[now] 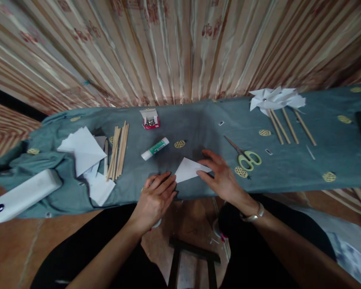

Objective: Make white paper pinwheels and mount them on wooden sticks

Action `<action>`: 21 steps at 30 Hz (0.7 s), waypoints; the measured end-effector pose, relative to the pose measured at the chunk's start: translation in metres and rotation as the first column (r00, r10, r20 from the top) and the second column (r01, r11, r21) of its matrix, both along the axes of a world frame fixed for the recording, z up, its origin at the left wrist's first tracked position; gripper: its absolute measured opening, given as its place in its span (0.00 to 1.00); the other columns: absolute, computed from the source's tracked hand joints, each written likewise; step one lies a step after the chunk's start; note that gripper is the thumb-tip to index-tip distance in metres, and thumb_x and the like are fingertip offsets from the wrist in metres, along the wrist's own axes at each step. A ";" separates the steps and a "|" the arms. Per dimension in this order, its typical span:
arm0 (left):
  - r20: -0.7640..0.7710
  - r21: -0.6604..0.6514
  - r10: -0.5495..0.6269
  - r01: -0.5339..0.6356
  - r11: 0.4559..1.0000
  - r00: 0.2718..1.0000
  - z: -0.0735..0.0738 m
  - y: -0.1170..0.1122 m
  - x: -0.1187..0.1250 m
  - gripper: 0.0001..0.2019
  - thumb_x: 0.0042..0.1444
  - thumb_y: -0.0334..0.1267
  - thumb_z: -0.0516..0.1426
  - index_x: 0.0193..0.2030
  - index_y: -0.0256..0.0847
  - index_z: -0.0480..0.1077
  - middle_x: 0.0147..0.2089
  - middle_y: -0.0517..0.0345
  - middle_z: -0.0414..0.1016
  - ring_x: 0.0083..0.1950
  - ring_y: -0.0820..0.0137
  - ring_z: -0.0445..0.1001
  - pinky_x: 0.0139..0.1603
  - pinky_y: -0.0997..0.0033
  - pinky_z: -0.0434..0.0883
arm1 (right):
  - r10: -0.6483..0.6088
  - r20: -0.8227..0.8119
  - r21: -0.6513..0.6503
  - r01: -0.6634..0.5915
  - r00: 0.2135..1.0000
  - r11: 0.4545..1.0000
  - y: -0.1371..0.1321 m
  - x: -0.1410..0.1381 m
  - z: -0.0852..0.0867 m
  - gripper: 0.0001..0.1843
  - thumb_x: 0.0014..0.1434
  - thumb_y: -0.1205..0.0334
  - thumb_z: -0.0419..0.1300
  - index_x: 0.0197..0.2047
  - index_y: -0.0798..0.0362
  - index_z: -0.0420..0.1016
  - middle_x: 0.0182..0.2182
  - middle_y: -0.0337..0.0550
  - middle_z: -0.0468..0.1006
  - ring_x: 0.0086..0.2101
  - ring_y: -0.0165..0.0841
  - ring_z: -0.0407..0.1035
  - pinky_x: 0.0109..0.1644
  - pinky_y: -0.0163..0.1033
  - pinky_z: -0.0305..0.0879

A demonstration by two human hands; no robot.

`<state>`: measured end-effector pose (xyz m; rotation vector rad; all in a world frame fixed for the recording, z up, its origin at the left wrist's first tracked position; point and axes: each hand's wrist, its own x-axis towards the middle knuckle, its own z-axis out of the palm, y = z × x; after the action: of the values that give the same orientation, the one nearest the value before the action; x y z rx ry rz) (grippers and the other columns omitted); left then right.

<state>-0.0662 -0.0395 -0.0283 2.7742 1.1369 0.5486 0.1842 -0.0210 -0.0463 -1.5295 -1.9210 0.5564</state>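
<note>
A folded piece of white paper (187, 170), roughly triangular, lies near the front edge of the cloth-covered table. My left hand (156, 195) is at its left corner, fingers close together and fingertips on the paper. At the narrower right end, my right hand (221, 175) holds the paper between thumb and index finger, with another finger stretched out above. Just beyond the paper lies a glue stick (155, 149) with a green label. Scissors (245, 155) with light green handles rest to the right of my right hand.
Wooden sticks (118, 150) and white paper squares (86, 150) lie left. A small red-and-white box (150, 119) holds shiny metal pieces. Paper pinwheels (276, 99) on sticks lie at the back right. A long white object (25, 196) occupies the left end; a curtain (180, 52) hangs behind.
</note>
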 end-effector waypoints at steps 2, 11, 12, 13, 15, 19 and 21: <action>-0.014 -0.012 -0.002 0.002 1.000 1.000 0.000 -0.001 -0.001 0.12 0.67 0.33 0.52 0.51 0.35 0.74 0.57 0.50 0.77 0.61 0.59 0.72 0.56 0.55 0.68 | -0.026 -0.044 -0.005 0.025 0.999 1.000 0.002 -0.002 -0.002 0.12 0.61 0.56 0.60 0.45 0.51 0.79 0.58 0.52 0.73 0.58 0.46 0.68 0.61 0.57 0.66; 0.062 -0.056 0.008 -0.005 0.998 0.998 0.003 -0.003 -0.008 0.11 0.65 0.33 0.54 0.48 0.38 0.77 0.54 0.50 0.79 0.60 0.59 0.73 0.56 0.55 0.70 | -0.044 -0.182 0.002 0.045 0.982 0.999 -0.001 -0.001 0.002 0.06 0.61 0.61 0.60 0.34 0.49 0.78 0.52 0.47 0.79 0.53 0.42 0.73 0.58 0.53 0.69; 0.116 -0.085 0.029 -0.019 0.996 0.993 0.004 -0.002 -0.010 0.10 0.65 0.33 0.54 0.45 0.39 0.78 0.52 0.51 0.80 0.57 0.60 0.75 0.55 0.56 0.70 | -0.049 -0.197 -0.001 0.050 0.979 0.999 -0.001 0.000 0.004 0.06 0.61 0.60 0.60 0.34 0.49 0.78 0.52 0.47 0.79 0.53 0.42 0.73 0.58 0.53 0.69; 0.179 -0.133 0.068 -0.045 0.990 0.981 0.006 -0.001 -0.011 0.10 0.65 0.35 0.54 0.42 0.40 0.79 0.51 0.51 0.81 0.54 0.62 0.77 0.55 0.57 0.71 | -0.058 -0.214 0.003 0.060 0.975 0.998 0.000 0.002 0.006 0.06 0.62 0.60 0.60 0.35 0.48 0.78 0.53 0.47 0.78 0.54 0.42 0.73 0.59 0.53 0.69; 0.314 -0.294 0.218 -0.123 0.948 0.924 0.008 0.005 -0.013 0.11 0.65 0.38 0.55 0.41 0.41 0.79 0.50 0.50 0.81 0.51 0.63 0.78 0.55 0.58 0.72 | -0.060 -0.243 0.028 0.069 0.968 0.997 0.001 0.005 0.011 0.06 0.62 0.59 0.60 0.36 0.48 0.78 0.55 0.46 0.77 0.55 0.42 0.71 0.60 0.54 0.67; 0.514 -0.705 0.618 -0.119 0.700 0.594 0.013 0.020 -0.005 0.24 0.59 0.50 0.59 0.58 0.40 0.72 0.57 0.45 0.76 0.55 0.59 0.77 0.54 0.58 0.74 | 0.015 -0.226 0.127 0.014 0.974 0.992 -0.001 0.008 0.024 0.05 0.63 0.59 0.59 0.39 0.46 0.77 0.58 0.44 0.73 0.58 0.41 0.69 0.61 0.53 0.67; 0.521 -0.820 0.723 0.030 0.572 0.453 0.016 0.026 0.003 0.31 0.53 0.55 0.62 0.59 0.38 0.71 0.59 0.43 0.75 0.54 0.57 0.77 0.49 0.61 0.76 | 0.060 -0.191 0.174 -0.026 0.980 0.984 -0.005 0.007 0.030 0.05 0.64 0.60 0.59 0.40 0.46 0.77 0.60 0.43 0.72 0.57 0.40 0.69 0.59 0.52 0.69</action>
<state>-0.0630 -0.0137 -0.0124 1.1791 1.2868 1.0086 0.1912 -0.0257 -0.0161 -1.2793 -1.8049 0.5257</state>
